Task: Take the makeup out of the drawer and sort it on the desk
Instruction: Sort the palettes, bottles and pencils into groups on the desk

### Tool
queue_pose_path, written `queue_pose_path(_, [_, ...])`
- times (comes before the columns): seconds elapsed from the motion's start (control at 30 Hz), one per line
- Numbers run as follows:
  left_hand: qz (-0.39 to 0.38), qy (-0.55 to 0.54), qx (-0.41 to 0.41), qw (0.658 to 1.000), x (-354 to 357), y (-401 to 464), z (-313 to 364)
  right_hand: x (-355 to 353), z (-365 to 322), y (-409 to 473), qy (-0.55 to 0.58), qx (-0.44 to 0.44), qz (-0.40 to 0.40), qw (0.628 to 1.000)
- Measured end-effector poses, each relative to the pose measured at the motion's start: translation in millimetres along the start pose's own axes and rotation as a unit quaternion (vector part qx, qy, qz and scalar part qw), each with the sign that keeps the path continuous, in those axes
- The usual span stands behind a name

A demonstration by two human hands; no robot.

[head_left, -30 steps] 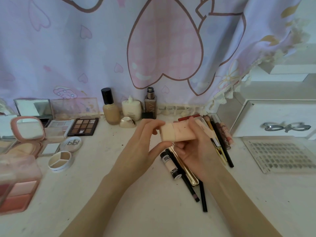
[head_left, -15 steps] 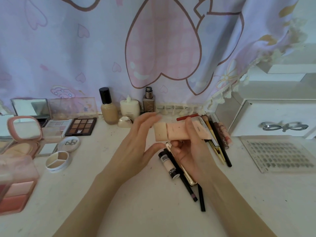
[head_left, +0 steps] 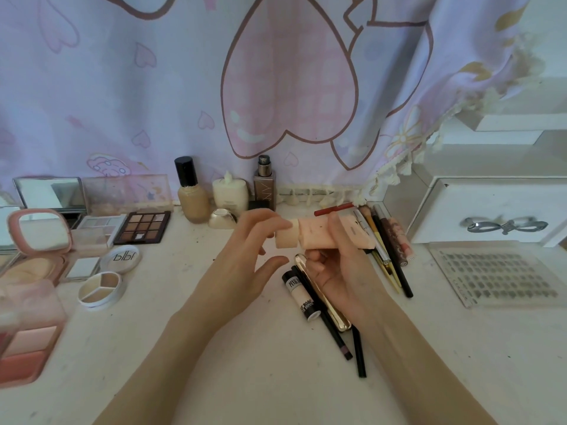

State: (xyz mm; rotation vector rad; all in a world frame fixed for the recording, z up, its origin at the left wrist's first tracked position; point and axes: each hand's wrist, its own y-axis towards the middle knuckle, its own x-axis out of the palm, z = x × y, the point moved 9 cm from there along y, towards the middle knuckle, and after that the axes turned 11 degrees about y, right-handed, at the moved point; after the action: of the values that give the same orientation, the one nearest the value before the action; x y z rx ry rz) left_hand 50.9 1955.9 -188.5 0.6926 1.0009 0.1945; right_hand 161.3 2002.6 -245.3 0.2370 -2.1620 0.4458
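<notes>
My right hand [head_left: 340, 271] grips a pink squeeze tube [head_left: 316, 236] and holds it level above the desk [head_left: 245, 363], cap end to the left. The pale cap [head_left: 287, 237] sits askew on the tube's end. My left hand [head_left: 248, 259] is beside it with relaxed fingers, the fingertips at the cap. Below the hands lie a small white concealer tube [head_left: 300, 294], a gold tube [head_left: 322, 292] and dark pencils [head_left: 337, 342]. More pencils and brushes [head_left: 386, 250] lie to the right of the tube.
Palettes and compacts [head_left: 142, 227] crowd the left side, with a three-pan pot [head_left: 99, 289] and a blush box [head_left: 27, 342]. Bottles [head_left: 191, 191] stand at the back by the curtain. A white drawer unit [head_left: 491, 210] and a clear lash tray [head_left: 497, 274] are on the right.
My left hand has loosened from the cap end and its fingers have spread. The tube now shows more of its length, and the cap sits crooked.
</notes>
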Motion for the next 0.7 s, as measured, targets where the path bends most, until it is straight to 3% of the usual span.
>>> queue_pose_path(0.37, [-0.004, 0.036, -0.071, 0.997, -2.3, -1.1, -14.0, 4.1, 3.0, -3.4, -0.034, 0.013, -0.025, 0.999])
queue_pose_path(0.53, [-0.003, -0.072, -0.13, 0.989, -2.5, -4.3, -13.2, 2.4, 0.2, -1.9, -0.052, -0.003, -0.032, 0.998])
queue_pose_path(0.7, [0.029, -0.089, -0.21, 0.973, -2.6, -6.6, -26.4, 1.0, -10.3, 2.0, -0.074, -0.02, -0.028, 0.997])
